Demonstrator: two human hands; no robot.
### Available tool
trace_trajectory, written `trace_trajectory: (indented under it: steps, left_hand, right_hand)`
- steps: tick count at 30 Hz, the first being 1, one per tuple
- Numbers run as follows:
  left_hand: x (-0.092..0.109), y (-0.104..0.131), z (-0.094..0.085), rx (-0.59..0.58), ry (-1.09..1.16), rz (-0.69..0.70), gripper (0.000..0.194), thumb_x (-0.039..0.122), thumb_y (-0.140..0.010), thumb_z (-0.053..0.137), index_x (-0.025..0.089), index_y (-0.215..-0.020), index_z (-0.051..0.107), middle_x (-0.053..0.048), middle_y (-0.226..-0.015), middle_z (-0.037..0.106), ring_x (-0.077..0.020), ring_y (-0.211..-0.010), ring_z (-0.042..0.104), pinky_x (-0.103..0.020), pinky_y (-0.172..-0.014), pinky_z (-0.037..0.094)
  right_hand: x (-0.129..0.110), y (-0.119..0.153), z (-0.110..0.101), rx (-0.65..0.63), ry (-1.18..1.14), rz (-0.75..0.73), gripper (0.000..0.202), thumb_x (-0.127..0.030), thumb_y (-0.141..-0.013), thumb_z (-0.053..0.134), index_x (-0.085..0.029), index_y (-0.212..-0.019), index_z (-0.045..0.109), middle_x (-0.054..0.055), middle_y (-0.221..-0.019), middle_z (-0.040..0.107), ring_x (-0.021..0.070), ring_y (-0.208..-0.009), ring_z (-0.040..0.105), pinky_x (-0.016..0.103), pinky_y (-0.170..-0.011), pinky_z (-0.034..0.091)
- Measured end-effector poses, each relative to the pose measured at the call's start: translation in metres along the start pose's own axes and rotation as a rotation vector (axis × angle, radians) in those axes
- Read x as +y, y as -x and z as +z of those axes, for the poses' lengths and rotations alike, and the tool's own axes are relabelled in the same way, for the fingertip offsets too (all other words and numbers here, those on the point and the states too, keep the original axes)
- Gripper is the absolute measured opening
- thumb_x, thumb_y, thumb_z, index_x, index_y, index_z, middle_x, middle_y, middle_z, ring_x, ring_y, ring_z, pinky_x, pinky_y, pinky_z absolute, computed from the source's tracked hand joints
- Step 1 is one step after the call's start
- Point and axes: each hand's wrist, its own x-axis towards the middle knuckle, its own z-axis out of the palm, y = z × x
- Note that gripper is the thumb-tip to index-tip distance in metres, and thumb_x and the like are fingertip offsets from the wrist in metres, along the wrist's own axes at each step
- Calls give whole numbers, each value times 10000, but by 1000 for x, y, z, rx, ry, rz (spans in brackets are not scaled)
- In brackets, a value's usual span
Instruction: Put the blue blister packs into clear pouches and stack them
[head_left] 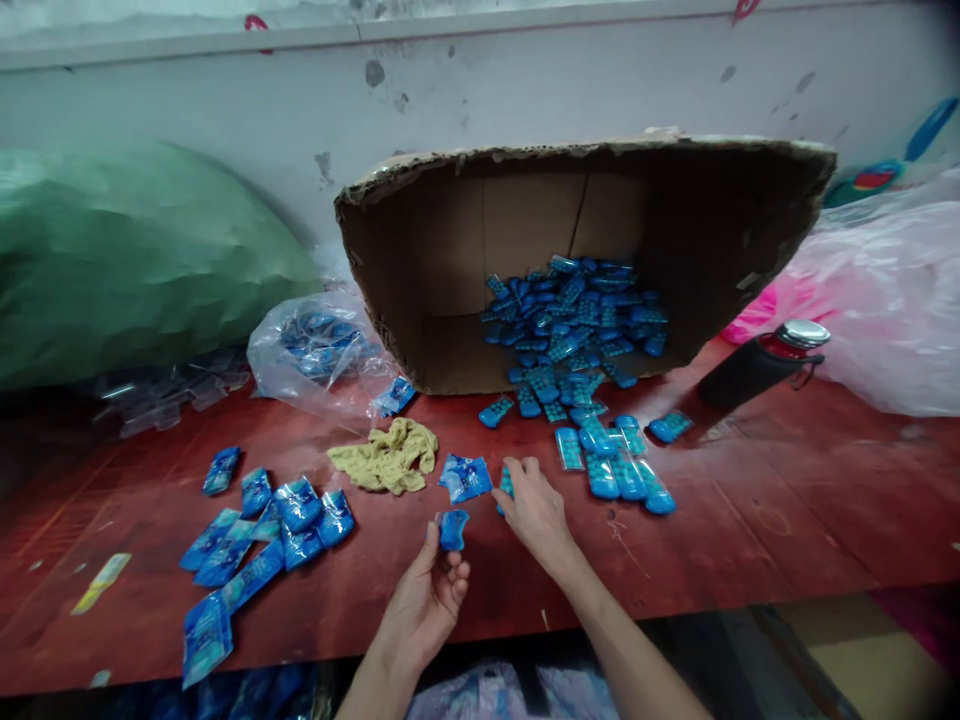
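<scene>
My left hand (431,600) holds a small blue piece (452,530) between thumb and fingers near the table's front edge. Just up and to the right, my right hand (534,505) has its fingers closed on a small blue pack (506,484), partly hidden by them. A flat blue wrapper (465,478) lies between and beyond the hands. Blue packs with dotted clear fronts (615,465) lie to the right of my right hand, trailing from a pile (574,310) inside a cardboard box (457,360) on its side. Several filled blue wrappers (255,575) lie at left.
A yellow cloth (390,455) lies left of the blue wrapper. A black bottle (750,370) stands at right before a pink plastic bag (892,300). Behind left are a clear bag (319,350) and a large green sack (142,260).
</scene>
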Motion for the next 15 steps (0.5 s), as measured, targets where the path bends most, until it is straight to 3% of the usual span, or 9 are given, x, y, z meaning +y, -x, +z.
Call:
trace_trajectory:
  steps: [3, 7, 10, 13, 15]
  left_hand:
    - [1, 0, -1, -4, 32, -13, 211, 271, -805, 471, 139, -648, 521, 12, -449, 545, -78, -388, 533, -149, -355, 437]
    - [0, -1, -1, 9, 45, 2, 227, 289, -805, 466, 137, -645, 520, 7, -450, 547, -81, -390, 534, -154, -357, 440]
    - [-1, -3, -1, 16, 32, 27, 223, 292, -799, 476, 136, -647, 523, 7, -447, 547, -83, -388, 534, -156, -356, 440]
    - [-2, -5, -1, 11, 23, 50, 210, 284, -796, 485, 136, -654, 531, 8, -445, 551, -86, -384, 538, -160, -354, 442]
    - [-2, -6, 0, 8, 27, 58, 195, 273, -796, 488, 137, -665, 537, 7, -445, 555, -87, -383, 540, -159, -352, 441]
  right_hand:
    - [4, 6, 3, 26, -75, -132, 462, -106, -766, 473, -202, -1214, 410, 119, -1201, 447, 243, -1033, 486, 313, -771, 435]
    - [10, 15, 6, 31, -215, -94, 433, -121, -780, 456, -190, -1207, 438, 117, -1078, 546, 253, -997, 509, 346, -804, 420]
    - [10, 21, 0, 38, -532, -4, 365, -206, -790, 484, -208, -1155, 469, 75, -996, 596, 229, -941, 547, 338, -796, 423]
    - [1, 29, -13, -58, -934, -23, 318, -261, -787, 503, -202, -1098, 487, 26, -906, 626, 173, -814, 583, 282, -731, 449]
    - [-6, 35, -21, -120, -1073, -54, 294, -261, -777, 519, -191, -1062, 512, 18, -902, 633, 156, -801, 581, 259, -724, 449]
